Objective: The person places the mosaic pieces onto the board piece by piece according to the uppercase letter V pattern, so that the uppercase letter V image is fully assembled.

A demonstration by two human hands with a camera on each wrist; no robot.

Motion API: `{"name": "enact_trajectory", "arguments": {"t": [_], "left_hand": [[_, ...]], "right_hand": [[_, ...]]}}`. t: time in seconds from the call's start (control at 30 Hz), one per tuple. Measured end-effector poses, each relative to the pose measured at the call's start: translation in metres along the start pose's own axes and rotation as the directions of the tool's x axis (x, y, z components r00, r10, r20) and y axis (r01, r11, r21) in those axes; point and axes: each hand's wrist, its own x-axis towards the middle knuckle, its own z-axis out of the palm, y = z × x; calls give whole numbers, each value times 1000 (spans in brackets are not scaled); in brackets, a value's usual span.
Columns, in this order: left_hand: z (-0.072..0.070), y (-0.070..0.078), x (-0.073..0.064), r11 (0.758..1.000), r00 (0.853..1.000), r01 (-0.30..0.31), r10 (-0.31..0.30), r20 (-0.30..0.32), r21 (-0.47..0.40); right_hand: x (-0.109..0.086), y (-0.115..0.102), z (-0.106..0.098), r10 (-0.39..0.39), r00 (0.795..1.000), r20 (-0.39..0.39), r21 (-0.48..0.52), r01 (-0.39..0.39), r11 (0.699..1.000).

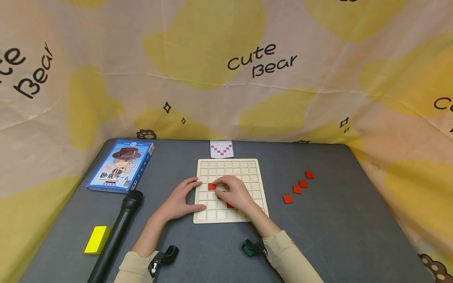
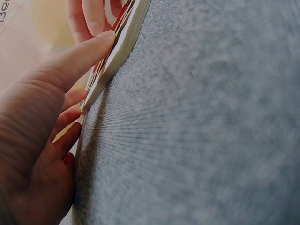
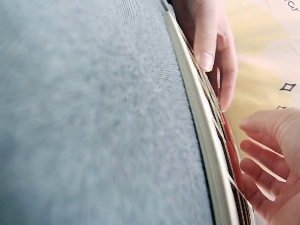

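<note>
A pale wooden grid board (image 1: 205,215) lies flat on the table. My left hand (image 1: 179,199) rests at its left side, thumb and fingers spread and touching its edge. Over the middle of the board is my right hand (image 1: 235,192), fingers bent and thumb apart from them. A red square tile (image 1: 212,186) lies in the grid just left of the right fingertips. Another red tile (image 1: 231,205) shows below that hand, and a third is partly covered by it. In the right wrist view, nothing is visible between the right hand's (image 3: 276,164) thumb and fingers.
Several loose red tiles (image 1: 297,190) lie right of the board. Behind it is a small card (image 1: 221,149) with a pink grid pattern. On the left are a blue game box (image 1: 122,166), a black microphone (image 1: 118,232) and a yellow box (image 1: 97,240). A printed cloth hangs behind.
</note>
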Motion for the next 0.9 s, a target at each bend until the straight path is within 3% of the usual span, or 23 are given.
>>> {"name": "enact_trajectory", "arguments": {"t": [0.2,0.43,0.67,0.9], "left_hand": [[2,2,0,1000,1000,-3,3,-3,0],[1,2,-2,1000,1000,-5,5,-15,-5],[1,0,-2,1000,1000,-8,8,-20,2],[1,-1,-2,1000,1000,-3,3,-16,2]], "right_hand": [[-15,5,-16,65,997,-36,41,-64,997],[-31,22,-41,87,990,-114,31,-84,996],[-47,39,-65,143,982,-126,39,-139,990],[-69,55,-88,119,983,-142,-31,-125,992]]}}
